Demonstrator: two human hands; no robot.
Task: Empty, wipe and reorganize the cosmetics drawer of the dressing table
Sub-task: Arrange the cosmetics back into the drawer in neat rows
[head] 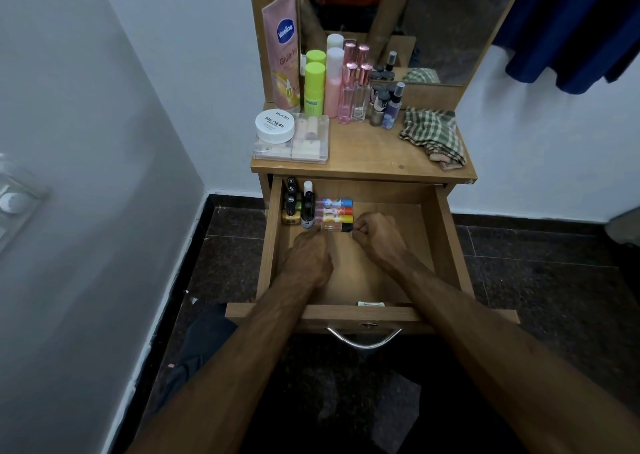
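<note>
Pinching black-capped tube [336, 227] | right hand [377, 237] curled | left hand [306, 258] touching
</note>
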